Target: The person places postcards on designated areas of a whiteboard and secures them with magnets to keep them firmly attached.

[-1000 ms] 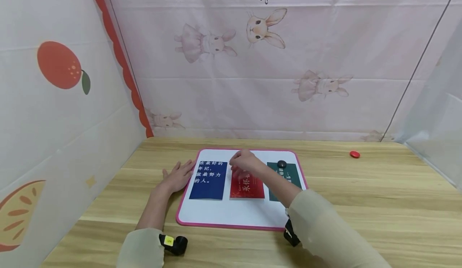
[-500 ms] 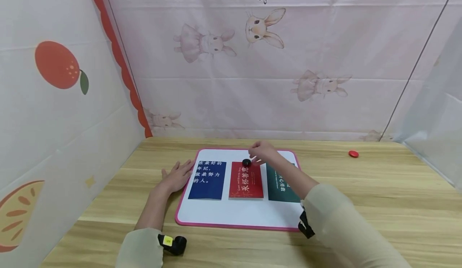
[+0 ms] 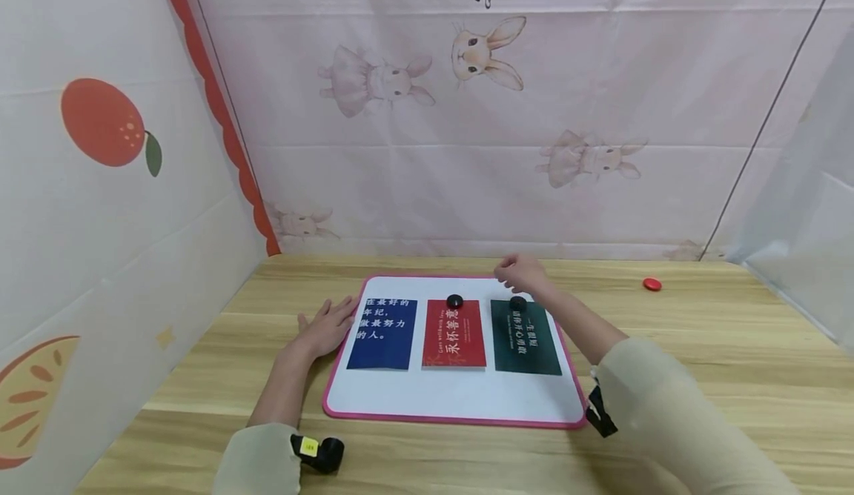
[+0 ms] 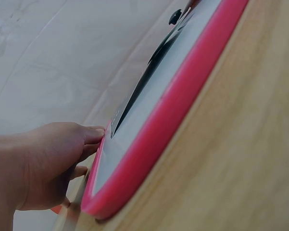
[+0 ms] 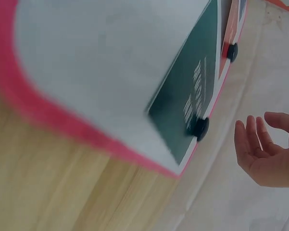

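Observation:
A whiteboard with a pink rim (image 3: 454,422) lies on the wooden table, bearing a blue card (image 3: 382,336), a red card (image 3: 454,339) and a dark green card (image 3: 527,343). One round black magnet (image 3: 454,301) sits at the red card's top edge; another black magnet (image 5: 200,129) sits at the green card's top. My left hand (image 3: 327,328) rests at the board's left edge, fingers extended, touching the rim. Above the board's top right portion hovers my right hand (image 3: 523,273), its fingers loosely bent and holding nothing, apart from the green card's magnet.
A round red magnet (image 3: 651,284) lies on the table (image 3: 707,361) to the right of the board. Behind the table rises a rabbit-print curtain (image 3: 414,184), and a fruit-print sheet (image 3: 180,280) stands along the left side.
My right hand has left the red card's top, where a black magnet now shows, and moved right past the green card's top. The left hand stays in place.

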Action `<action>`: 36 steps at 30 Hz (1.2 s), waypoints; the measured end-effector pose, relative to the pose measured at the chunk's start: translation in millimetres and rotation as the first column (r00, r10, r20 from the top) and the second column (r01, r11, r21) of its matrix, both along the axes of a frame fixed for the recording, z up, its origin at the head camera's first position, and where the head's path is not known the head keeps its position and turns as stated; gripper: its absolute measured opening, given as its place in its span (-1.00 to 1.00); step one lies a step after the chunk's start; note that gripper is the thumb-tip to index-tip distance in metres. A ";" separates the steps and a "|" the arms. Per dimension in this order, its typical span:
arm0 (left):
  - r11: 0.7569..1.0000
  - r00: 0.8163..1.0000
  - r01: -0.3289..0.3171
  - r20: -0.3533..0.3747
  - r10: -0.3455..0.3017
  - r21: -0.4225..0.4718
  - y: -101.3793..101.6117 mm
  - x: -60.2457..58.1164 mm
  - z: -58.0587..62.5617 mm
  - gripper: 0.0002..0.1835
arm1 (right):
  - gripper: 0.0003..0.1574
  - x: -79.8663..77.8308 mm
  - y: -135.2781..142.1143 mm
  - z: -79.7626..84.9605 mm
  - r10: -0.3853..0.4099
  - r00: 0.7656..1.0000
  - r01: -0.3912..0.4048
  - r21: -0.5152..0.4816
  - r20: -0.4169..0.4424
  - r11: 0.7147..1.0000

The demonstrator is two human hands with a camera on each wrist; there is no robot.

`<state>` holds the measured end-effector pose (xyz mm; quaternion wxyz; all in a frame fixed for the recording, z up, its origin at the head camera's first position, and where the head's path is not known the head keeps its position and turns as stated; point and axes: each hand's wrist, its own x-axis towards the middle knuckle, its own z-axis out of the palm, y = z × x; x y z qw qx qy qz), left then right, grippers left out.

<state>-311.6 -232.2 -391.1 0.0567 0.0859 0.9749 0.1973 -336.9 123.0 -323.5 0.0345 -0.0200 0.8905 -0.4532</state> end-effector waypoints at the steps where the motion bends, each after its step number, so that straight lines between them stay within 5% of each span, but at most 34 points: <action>1: 1.000 1.000 0.001 -0.002 -0.001 0.000 -0.1 0.0 0.1 -0.47 | -0.69 0.1 5.1 -0.1 -0.003 1.000 0.004 0.020 -0.019 1.000; 21: 1.000 1.000 -0.009 -0.006 0.009 0.010 -0.2 0.1 -1.3 -0.46 | -0.66 0.8 88.9 -3.6 -0.020 0.985 0.073 0.314 -0.170 0.946; 36: 1.000 1.000 -0.018 -0.012 0.018 -0.007 0.6 0.5 -2.4 -0.46 | -0.65 2.8 135.4 -0.8 -0.007 0.981 0.082 0.382 -0.193 0.921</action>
